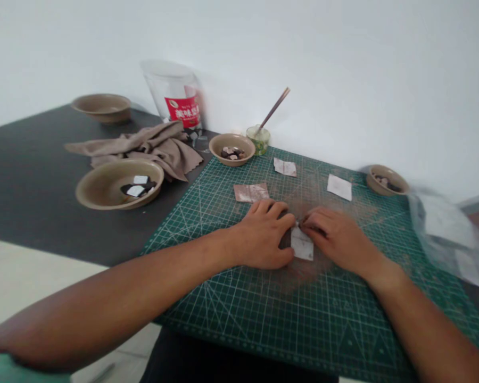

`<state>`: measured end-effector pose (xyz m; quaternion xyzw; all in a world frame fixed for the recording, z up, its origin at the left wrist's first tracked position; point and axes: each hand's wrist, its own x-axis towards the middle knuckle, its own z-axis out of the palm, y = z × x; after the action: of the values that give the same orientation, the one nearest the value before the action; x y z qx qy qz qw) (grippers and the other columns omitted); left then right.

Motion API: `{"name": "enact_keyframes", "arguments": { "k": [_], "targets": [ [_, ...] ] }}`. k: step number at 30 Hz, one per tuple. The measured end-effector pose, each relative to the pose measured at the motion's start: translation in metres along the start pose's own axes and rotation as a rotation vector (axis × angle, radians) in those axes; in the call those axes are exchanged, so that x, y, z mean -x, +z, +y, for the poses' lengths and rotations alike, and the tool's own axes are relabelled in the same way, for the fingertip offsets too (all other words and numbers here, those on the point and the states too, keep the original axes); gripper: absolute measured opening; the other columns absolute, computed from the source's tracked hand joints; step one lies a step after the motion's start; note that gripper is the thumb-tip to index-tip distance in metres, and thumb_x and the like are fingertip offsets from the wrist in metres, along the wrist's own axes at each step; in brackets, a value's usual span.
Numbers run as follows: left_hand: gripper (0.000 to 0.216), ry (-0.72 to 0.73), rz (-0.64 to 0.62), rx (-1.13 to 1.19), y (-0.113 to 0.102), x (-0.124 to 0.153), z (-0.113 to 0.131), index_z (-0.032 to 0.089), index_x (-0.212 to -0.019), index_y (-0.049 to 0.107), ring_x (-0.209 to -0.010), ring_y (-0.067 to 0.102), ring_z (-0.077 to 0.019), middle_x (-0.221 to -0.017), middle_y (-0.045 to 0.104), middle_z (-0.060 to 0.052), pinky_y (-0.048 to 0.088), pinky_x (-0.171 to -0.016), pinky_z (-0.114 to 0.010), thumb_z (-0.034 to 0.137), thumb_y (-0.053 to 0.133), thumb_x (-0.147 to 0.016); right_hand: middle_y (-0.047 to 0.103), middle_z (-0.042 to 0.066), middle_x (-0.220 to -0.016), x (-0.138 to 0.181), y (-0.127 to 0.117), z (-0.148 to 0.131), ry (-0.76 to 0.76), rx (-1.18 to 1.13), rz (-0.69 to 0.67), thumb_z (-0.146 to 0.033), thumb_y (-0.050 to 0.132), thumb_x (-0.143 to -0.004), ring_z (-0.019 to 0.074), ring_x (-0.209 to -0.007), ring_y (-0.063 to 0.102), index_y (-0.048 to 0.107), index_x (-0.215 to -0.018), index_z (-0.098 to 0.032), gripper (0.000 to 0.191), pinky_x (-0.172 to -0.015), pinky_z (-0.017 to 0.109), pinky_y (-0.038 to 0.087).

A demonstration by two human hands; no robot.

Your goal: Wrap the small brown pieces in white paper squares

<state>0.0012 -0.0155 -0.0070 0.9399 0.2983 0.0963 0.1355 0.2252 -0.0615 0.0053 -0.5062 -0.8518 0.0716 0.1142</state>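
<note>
On the green cutting mat (239, 298), a small white square of what looks like sandpaper (302, 246) lies between my hands. My left hand (268, 234) presses it down at its left edge, thumb near the lower corner and index finger near the upper one. At the square's top edge, my right hand (339, 236) is closed in a pinch, slightly blurred. Whatever sits between those fingertips is small, dark and mostly hidden. Brown dust spreads over the mat around both hands.
More squares lie behind: a brown one (251, 192) and white ones (285, 167) (339, 187). Bowls with dark pieces stand left (90, 194), behind (215, 149) and right (403, 186). Nearby are a cloth (143, 143), a clear tub (155, 85), a brush cup (259, 141) and a plastic bag (435, 234).
</note>
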Motion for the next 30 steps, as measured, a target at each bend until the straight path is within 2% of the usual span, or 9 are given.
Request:
{"name": "enact_keyframes", "arguments": {
  "k": [2, 6, 10, 12, 17, 22, 27, 30],
  "targets": [
    [0.047, 0.002, 0.005, 0.001, 0.001, 0.0, 0.0, 0.022, -0.123, 0.054, -0.129, 0.039, -0.0345, -0.139, 0.046, -0.01, 0.032, -0.109, -0.053, 0.048, 0.057, -0.084, 0.068, 0.006, -0.093, 0.0, -0.004, 0.002, 0.008, -0.015, -0.039, -0.021, 0.056, -0.095, 0.0204, -0.088, 0.062, 0.065, -0.09, -0.019, 0.011, -0.079, 0.035, 0.048],
    [0.046, 0.015, 0.012, -0.001, 0.001, 0.0, -0.001, 0.021, -0.122, 0.055, -0.128, 0.041, -0.0342, -0.137, 0.048, -0.011, 0.033, -0.109, -0.053, 0.049, 0.057, -0.084, 0.067, 0.005, -0.095, 0.005, -0.004, -0.004, -0.112, -0.101, -0.148, -0.019, 0.054, -0.096, 0.0191, -0.089, 0.062, 0.065, -0.092, -0.02, 0.012, -0.081, 0.034, 0.048],
    [0.045, 0.02, 0.008, -0.002, 0.0, 0.001, -0.001, 0.021, -0.122, 0.055, -0.129, 0.04, -0.0342, -0.137, 0.047, -0.011, 0.033, -0.109, -0.053, 0.048, 0.056, -0.085, 0.067, 0.007, -0.1, 0.005, -0.001, -0.003, -0.036, -0.031, -0.057, -0.021, 0.051, -0.098, 0.0214, -0.093, 0.063, 0.065, -0.097, -0.019, 0.014, -0.084, 0.037, 0.049],
    [0.046, 0.015, 0.004, -0.001, -0.001, 0.001, -0.001, 0.022, -0.123, 0.054, -0.129, 0.039, -0.0342, -0.138, 0.047, -0.011, 0.032, -0.11, -0.053, 0.047, 0.056, -0.085, 0.067, 0.007, -0.097, 0.007, -0.004, 0.001, 0.005, -0.015, -0.055, -0.021, 0.052, -0.097, 0.0214, -0.09, 0.063, 0.065, -0.094, -0.019, 0.013, -0.081, 0.037, 0.05],
    [0.045, 0.012, -0.011, 0.005, 0.0, 0.0, 0.0, 0.022, -0.122, 0.054, -0.129, 0.039, -0.0344, -0.139, 0.046, -0.011, 0.032, -0.109, -0.053, 0.048, 0.056, -0.085, 0.067, 0.005, -0.101, 0.013, -0.004, -0.005, -0.073, -0.166, -0.167, -0.019, 0.05, -0.098, 0.018, -0.09, 0.064, 0.065, -0.094, -0.021, 0.015, -0.081, 0.033, 0.052],
    [0.045, -0.003, 0.005, 0.008, 0.0, 0.0, 0.0, 0.022, -0.122, 0.054, -0.129, 0.039, -0.0341, -0.139, 0.046, -0.01, 0.033, -0.109, -0.053, 0.047, 0.057, -0.084, 0.067, 0.006, -0.102, 0.007, -0.002, 0.0, 0.013, -0.07, -0.05, -0.021, 0.051, -0.098, 0.0201, -0.091, 0.065, 0.064, -0.096, -0.021, 0.013, -0.081, 0.035, 0.052],
    [0.047, 0.005, -0.013, 0.013, 0.0, 0.0, 0.001, 0.023, -0.123, 0.053, -0.129, 0.039, -0.0341, -0.139, 0.046, -0.01, 0.032, -0.109, -0.054, 0.049, 0.057, -0.084, 0.068, 0.004, -0.1, 0.012, -0.003, -0.003, -0.098, -0.167, -0.168, -0.017, 0.053, -0.096, 0.018, -0.088, 0.064, 0.065, -0.094, -0.023, 0.014, -0.079, 0.033, 0.052],
    [0.045, 0.011, -0.014, 0.009, 0.0, 0.0, 0.001, 0.022, -0.122, 0.053, -0.129, 0.039, -0.0342, -0.138, 0.046, -0.011, 0.032, -0.109, -0.054, 0.048, 0.056, -0.085, 0.068, 0.006, -0.102, 0.009, 0.001, -0.007, -0.07, -0.116, -0.074, -0.019, 0.051, -0.098, 0.0204, -0.092, 0.064, 0.065, -0.097, -0.021, 0.015, -0.083, 0.036, 0.051]
  ]
}}
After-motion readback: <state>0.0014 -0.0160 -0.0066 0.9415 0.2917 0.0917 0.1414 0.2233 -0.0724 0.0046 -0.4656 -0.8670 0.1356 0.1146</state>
